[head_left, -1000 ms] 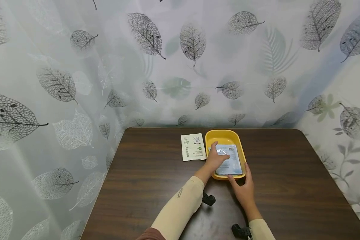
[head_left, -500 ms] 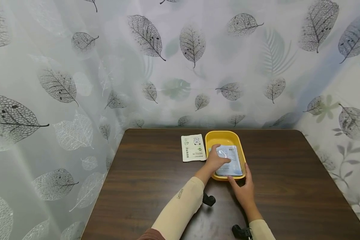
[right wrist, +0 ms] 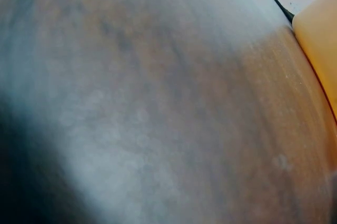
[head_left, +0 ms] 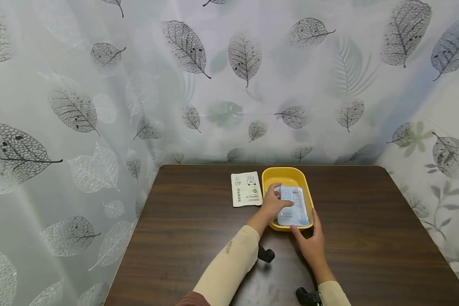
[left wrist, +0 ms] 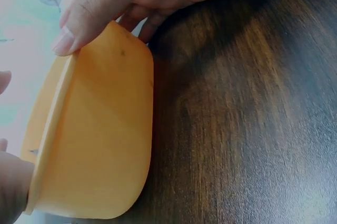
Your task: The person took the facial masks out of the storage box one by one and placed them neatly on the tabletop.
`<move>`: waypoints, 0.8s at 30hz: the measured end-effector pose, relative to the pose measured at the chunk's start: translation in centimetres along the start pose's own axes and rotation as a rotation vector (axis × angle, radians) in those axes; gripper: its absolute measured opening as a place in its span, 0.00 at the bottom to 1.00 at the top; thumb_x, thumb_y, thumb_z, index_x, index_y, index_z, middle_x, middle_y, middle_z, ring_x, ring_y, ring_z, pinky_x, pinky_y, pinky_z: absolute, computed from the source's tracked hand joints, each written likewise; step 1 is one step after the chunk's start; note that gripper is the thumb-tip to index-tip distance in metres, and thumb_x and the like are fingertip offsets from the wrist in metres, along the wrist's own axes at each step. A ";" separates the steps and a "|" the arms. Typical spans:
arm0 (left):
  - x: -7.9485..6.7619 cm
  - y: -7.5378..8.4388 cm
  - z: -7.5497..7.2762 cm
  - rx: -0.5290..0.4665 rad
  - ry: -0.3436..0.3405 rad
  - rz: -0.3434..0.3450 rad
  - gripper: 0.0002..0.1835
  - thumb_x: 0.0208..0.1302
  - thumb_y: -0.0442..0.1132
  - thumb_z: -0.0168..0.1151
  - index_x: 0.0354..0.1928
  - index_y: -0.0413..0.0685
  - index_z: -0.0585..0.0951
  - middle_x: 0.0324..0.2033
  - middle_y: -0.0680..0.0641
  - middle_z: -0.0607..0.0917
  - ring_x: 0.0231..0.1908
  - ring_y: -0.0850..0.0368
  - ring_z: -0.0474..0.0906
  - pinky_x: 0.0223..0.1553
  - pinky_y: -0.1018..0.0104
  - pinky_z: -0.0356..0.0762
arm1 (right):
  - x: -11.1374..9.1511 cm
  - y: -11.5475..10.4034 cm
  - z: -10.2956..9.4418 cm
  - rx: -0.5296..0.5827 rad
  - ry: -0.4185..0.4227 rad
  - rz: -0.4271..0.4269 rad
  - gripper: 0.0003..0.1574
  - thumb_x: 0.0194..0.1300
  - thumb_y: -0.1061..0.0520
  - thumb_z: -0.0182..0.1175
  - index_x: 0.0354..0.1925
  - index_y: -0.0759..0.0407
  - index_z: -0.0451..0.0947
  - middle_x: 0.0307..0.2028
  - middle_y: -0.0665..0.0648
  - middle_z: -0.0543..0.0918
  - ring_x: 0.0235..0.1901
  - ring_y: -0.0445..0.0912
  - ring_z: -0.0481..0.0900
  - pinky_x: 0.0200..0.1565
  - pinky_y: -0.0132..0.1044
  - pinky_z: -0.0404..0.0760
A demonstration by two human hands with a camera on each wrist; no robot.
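Observation:
In the head view a yellow plastic tray (head_left: 284,176) lies at the back of the table with a light blue and white flat packet (head_left: 296,216) in it. My left hand (head_left: 271,205) reaches over the tray's left side. Its thumb lies across the packet's face and its fingers bend at the packet's left edge. At the near right corner my right hand (head_left: 313,245) grips the tray, thumb at the near rim and fingers along the right side. The left wrist view shows the tray's yellow outer wall (left wrist: 105,129) up close, with the right thumb over its rim.
A cream packet (head_left: 246,189) printed with a cartoon bear lies just left of the tray on the dark wood table (head_left: 191,225). Behind the table hangs a leaf-patterned curtain (head_left: 222,85). The right wrist view is mostly blurred table, with the tray at its right edge.
The blue packet has shifted slightly right in the tray, and the glare on it has gone. My left fingers have bent a little more. The right hand and tray stay put.

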State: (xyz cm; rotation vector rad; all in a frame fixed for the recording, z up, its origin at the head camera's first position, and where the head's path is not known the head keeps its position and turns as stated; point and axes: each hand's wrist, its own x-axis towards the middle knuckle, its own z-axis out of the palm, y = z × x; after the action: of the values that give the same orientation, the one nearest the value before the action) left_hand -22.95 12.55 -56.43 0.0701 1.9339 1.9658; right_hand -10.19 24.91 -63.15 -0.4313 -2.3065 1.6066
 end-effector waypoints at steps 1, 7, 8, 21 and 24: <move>0.1 0.0 0.0 -0.010 0.003 -0.006 0.42 0.54 0.27 0.75 0.71 0.52 0.70 0.63 0.36 0.78 0.62 0.41 0.78 0.62 0.49 0.79 | 0.0 0.0 0.0 0.003 0.000 -0.001 0.61 0.65 0.50 0.70 0.83 0.41 0.43 0.81 0.62 0.52 0.79 0.62 0.50 0.75 0.67 0.50; 0.0 -0.2 0.1 0.001 -0.010 0.001 0.41 0.53 0.27 0.76 0.69 0.55 0.71 0.64 0.39 0.78 0.62 0.43 0.77 0.61 0.50 0.80 | 0.0 0.0 0.0 -0.002 0.006 -0.007 0.61 0.64 0.51 0.71 0.83 0.43 0.44 0.81 0.62 0.52 0.79 0.62 0.51 0.76 0.66 0.51; 0.0 -0.3 0.1 0.014 -0.018 0.012 0.42 0.53 0.27 0.76 0.70 0.55 0.71 0.64 0.40 0.77 0.63 0.43 0.77 0.61 0.50 0.79 | 0.0 0.0 0.0 -0.004 0.006 -0.007 0.61 0.64 0.51 0.71 0.83 0.43 0.45 0.81 0.62 0.53 0.79 0.62 0.51 0.76 0.67 0.51; -0.7 -0.2 1.0 0.678 -0.074 0.090 0.45 0.57 0.43 0.76 0.76 0.49 0.66 0.75 0.48 0.68 0.75 0.50 0.65 0.73 0.55 0.67 | -0.1 0.1 -0.2 -0.015 0.004 -0.012 0.60 0.65 0.50 0.70 0.83 0.44 0.45 0.81 0.63 0.52 0.79 0.64 0.51 0.75 0.69 0.51; -0.6 -0.1 1.1 0.738 -0.070 0.103 0.45 0.56 0.44 0.76 0.75 0.45 0.68 0.75 0.46 0.68 0.74 0.50 0.65 0.73 0.58 0.67 | -0.1 -0.1 -0.2 -0.008 -0.001 -0.012 0.60 0.65 0.50 0.70 0.83 0.44 0.44 0.81 0.64 0.52 0.79 0.64 0.51 0.74 0.69 0.51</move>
State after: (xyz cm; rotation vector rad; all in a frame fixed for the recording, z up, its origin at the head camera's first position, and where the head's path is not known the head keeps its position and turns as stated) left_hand -22.06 13.40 -56.31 0.4298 2.5332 1.1792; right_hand -10.06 25.02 -63.04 -0.4174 -2.3133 1.5924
